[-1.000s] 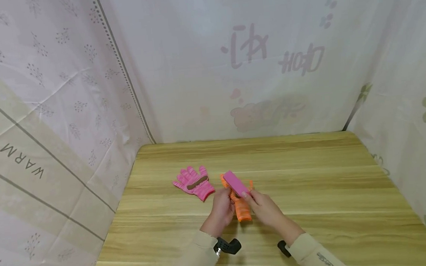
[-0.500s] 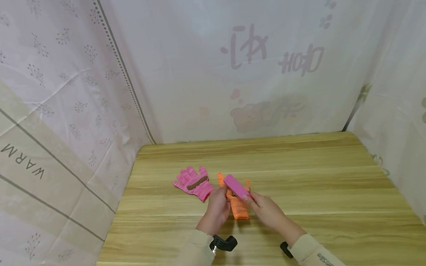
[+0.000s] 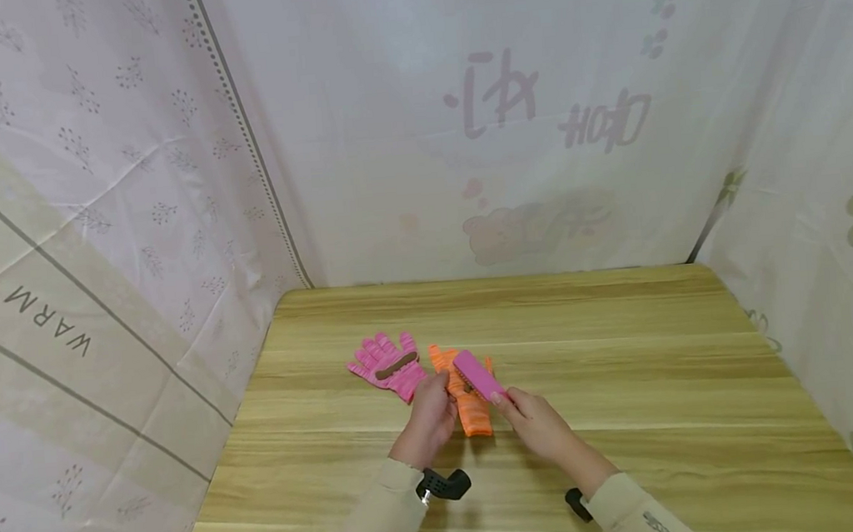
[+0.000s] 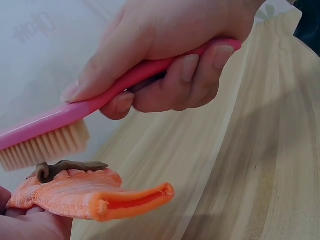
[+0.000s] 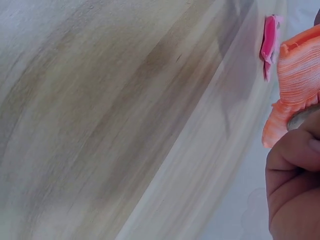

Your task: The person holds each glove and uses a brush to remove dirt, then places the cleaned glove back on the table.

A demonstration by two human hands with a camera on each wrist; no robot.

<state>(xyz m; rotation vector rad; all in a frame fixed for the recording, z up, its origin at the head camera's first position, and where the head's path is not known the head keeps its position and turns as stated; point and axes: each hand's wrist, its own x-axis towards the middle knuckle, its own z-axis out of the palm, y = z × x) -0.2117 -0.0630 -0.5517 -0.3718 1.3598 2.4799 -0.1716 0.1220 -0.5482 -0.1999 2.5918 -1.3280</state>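
Wood-grain table (image 3: 629, 350), printed cloth (image 3: 568, 54) behind. Left hand (image 3: 428, 408) holds orange knit glove (image 3: 474, 417) aloft; right hand (image 3: 540, 428) grips pink plastic brush (image 3: 478, 374), bristles (image 4: 50, 146) near glove's curled brown strip (image 4: 82, 165), contact unclear. Pink knit glove (image 3: 383, 356) on table, brown-streaked: work looks unfinished.

We see a pink brush (image 3: 479, 375), pale bristles facing down, just over an orange glove (image 3: 473, 413) (its brown strip (image 4: 75, 166) curls at one end), cuff toward us.
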